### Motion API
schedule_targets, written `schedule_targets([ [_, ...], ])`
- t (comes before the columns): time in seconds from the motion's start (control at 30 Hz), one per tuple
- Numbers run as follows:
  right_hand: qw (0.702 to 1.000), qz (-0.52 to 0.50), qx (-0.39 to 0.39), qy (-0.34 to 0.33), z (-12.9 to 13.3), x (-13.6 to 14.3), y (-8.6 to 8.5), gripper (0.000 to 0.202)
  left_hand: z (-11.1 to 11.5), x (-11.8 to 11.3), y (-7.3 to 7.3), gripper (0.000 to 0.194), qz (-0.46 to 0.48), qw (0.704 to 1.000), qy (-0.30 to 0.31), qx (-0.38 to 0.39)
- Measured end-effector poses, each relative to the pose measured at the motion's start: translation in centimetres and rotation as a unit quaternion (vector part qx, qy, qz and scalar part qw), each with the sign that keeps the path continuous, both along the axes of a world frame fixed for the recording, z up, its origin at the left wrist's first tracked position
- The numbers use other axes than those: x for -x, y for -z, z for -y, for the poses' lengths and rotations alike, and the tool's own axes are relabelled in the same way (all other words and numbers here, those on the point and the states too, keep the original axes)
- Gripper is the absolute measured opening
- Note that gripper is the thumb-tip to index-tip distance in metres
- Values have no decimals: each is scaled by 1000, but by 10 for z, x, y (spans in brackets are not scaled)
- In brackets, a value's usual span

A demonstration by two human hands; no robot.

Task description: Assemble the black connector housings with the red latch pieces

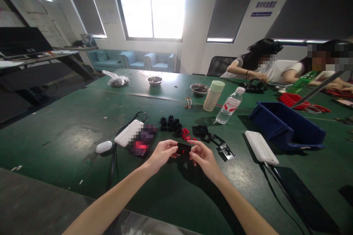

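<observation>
Between my two hands is a small black rectangular plastic part (184, 149) with a red spot near its middle, raised over the table's near side. My left hand (166, 151) pinches its left end, and my right hand (202, 154) grips the right end. Just beyond my fingers lie several small red plastic pieces (185, 132). A cluster of black cylindrical parts (170, 122) stands behind them. Flat black plates (200, 131) and a black frame (217, 140) are to the right. Beside these sits a frame with a silvery inside (227, 152).
A phone (143, 140), white power bank (129, 133) and white earbud case (104, 147) lie left on the green table (68, 136). Rightward are a water bottle (230, 105), pale tumbler (213, 96), blue bin (286, 126) and cabled power bank (261, 147). Two people work at the far right.
</observation>
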State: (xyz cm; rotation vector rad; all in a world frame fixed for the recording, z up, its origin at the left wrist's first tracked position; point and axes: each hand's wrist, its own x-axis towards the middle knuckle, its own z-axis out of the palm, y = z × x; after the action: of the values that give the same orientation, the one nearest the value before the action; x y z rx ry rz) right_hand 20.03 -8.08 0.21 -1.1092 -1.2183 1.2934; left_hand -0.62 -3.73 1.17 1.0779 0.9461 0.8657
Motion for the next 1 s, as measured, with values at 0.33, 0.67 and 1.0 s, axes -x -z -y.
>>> schedule_targets([
  [0.33, 1000, -7, 9, -15, 0, 5, 6, 52, 0, 1, 0, 22, -17, 999, 3, 29],
  [0.67, 987, 109, -17, 114, -21, -20, 7, 41, -3, 2, 3, 31, -23, 999, -6, 29],
  [1.0, 934, 260, -104, 220, -25, -49, 10, 33, -11, 7, 16, 35, -73, 996, -13, -49],
])
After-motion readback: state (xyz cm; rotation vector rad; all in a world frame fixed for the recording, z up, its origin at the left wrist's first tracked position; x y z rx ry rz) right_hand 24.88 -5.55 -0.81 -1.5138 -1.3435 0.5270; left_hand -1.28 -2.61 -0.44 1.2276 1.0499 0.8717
